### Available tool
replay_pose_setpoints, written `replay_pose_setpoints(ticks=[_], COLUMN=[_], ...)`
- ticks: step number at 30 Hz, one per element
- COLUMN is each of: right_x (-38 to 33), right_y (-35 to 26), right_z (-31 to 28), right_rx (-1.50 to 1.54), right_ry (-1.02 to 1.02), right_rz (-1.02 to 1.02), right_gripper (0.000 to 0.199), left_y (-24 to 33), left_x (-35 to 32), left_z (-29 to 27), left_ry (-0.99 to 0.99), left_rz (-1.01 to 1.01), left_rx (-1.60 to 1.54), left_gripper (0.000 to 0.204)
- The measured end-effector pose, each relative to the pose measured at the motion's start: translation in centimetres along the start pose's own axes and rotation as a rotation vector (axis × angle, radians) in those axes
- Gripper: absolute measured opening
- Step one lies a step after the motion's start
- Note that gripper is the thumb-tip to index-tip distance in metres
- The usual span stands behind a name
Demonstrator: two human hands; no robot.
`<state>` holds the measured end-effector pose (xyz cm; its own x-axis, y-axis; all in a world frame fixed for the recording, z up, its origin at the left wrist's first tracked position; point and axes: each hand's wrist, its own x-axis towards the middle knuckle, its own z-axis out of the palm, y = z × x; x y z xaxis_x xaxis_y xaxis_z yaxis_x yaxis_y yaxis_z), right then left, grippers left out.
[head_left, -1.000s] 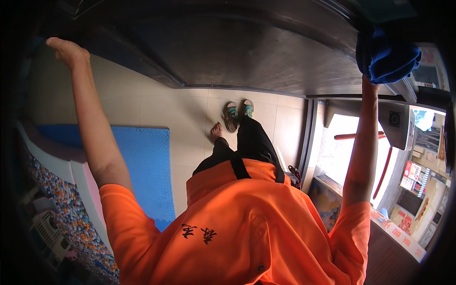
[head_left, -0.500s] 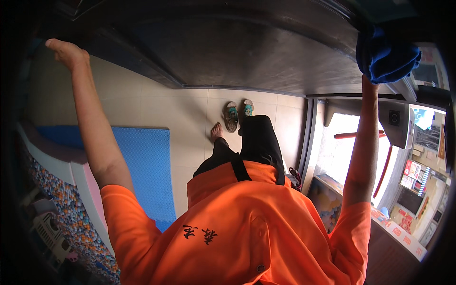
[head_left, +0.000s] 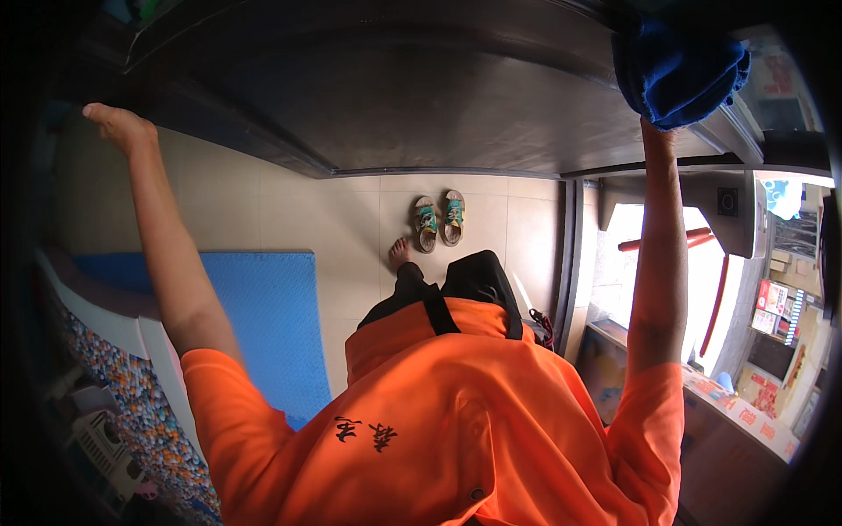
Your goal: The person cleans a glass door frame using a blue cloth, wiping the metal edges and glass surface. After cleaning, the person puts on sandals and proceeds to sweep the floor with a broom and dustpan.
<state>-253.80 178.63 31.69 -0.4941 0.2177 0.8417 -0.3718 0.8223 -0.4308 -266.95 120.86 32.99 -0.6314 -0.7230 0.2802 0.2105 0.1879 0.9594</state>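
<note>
Held right hand (head_left: 661, 131), under blue cloth (head_left: 680, 77), and left hand (head_left: 124, 128) near dark panel (head_left: 456, 110), with grips impossible to tell.

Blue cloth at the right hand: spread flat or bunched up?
Bunched up: the blue cloth shows thick folds and hides most of the right hand, fingers included.

A dark blue cloth (head_left: 682, 77) covers most of the person's right hand (head_left: 663, 129), which is near a big dark panel (head_left: 456, 105). The left hand (head_left: 125, 129) is stretched to the far left, and it is partly hidden. On the tiled floor (head_left: 307, 210), a pair of sneakers (head_left: 453, 224) stands just beside a bare foot (head_left: 400, 252). A blue mat (head_left: 263, 307) lies to the left of the orange shirt (head_left: 412, 394).
</note>
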Motion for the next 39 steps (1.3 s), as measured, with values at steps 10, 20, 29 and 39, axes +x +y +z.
replay_pose_setpoints(ticks=[10,20,29,39], right_x=[3.1,-5.6,-39.0,-60.3], right_y=[-1.7,-2.2,1.3,-7.6], right_z=[0.1,-12.1,-28.3,-40.8], right_rx=[0.022,0.543,0.357,-0.346], right_ry=[0.115,-0.183,-0.143,-1.088], right_rz=[-0.187,0.538,1.634,1.672], right_gripper=[0.041,0.031,0.026,0.039], left_y=[-8.1,-14.1,-13.4,3.8], left_x=[-7.5,-30.4,-39.8,-35.2], left_z=[-5.0,-10.7,-15.9,-0.9], left_ry=[-0.23,-0.824,-1.04,-0.809], left_rz=[-0.249,-0.718,-0.761,0.345], left_rx=[0.227,0.451,0.734,0.302], left_gripper=[0.035,0.027,0.023,0.024])
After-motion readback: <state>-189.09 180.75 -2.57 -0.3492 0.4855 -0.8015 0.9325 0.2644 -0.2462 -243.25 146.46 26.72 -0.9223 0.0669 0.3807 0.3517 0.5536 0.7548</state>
